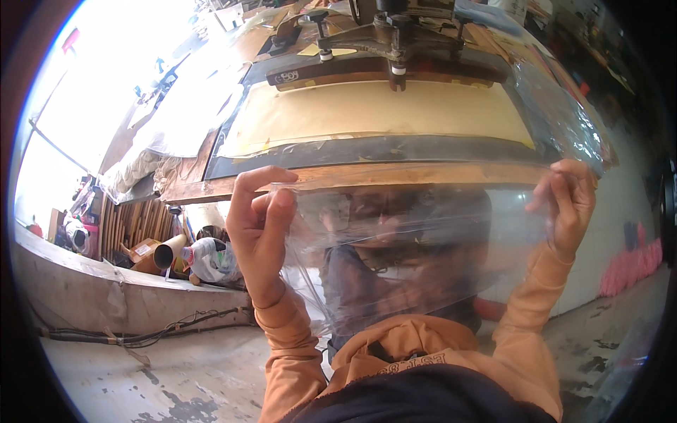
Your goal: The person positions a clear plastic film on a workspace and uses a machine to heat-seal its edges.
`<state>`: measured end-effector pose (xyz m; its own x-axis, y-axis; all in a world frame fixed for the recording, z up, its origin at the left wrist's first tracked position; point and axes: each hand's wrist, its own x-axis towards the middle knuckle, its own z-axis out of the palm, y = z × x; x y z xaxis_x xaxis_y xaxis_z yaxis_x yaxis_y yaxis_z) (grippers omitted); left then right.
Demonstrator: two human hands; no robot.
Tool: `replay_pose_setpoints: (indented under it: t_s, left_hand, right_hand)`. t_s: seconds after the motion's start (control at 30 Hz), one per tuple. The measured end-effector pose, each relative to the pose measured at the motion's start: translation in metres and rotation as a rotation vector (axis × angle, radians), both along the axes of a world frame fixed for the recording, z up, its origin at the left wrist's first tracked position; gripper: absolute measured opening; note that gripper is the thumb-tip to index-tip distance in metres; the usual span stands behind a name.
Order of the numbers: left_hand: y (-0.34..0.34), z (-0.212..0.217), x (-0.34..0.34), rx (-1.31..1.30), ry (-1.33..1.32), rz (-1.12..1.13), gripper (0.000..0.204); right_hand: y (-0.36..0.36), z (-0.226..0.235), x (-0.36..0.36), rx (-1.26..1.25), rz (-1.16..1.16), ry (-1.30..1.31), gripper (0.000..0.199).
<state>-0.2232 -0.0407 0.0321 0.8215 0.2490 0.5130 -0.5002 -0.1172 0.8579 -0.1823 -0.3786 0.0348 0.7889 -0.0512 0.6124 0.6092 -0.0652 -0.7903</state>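
Observation:
A sheet of clear plastic film (423, 233) stretches between my two hands in front of the table's near edge. My left hand (262, 218) pinches its left corner between thumb and fingers. On the other side, my right hand (568, 201) closes its fingers on the right edge of the film. Loose folds hang from my left hand toward my lap. Just beyond the film lies a flat tan panel (374, 113) with a dark border on the wooden table (395, 173). My legs show dimly through the plastic.
A metal bracket (391, 39) holding a long dark bar (317, 72) stands over the panel's far side. More crinkled clear plastic (564, 113) lies at the table's right. Below left are a cardboard tube (169, 252), plastic bags (214, 261) and cables (151, 338) along a low ledge.

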Motion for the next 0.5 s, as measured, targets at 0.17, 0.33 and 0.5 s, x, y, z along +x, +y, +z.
replay_pose_setpoints:
  t_s: [0.17, 0.33, 0.5]
  left_hand:
    - [-0.004, 0.0, -0.002, 0.018, -0.033, 0.008, 0.025]
    - [-0.009, 0.01, -0.007, 0.066, 0.051, 0.034, 0.026]
    - [0.0, -0.009, -0.005, 0.1, 0.012, 0.102, 0.015]
  right_hand:
    - [-0.004, -0.004, -0.001, -0.015, 0.008, 0.013, 0.01]
    - [-0.007, -0.01, -0.001, 0.0, 0.012, 0.059, 0.015]
    - [-0.016, -0.029, 0.006, 0.222, 0.182, 0.066, 0.04]
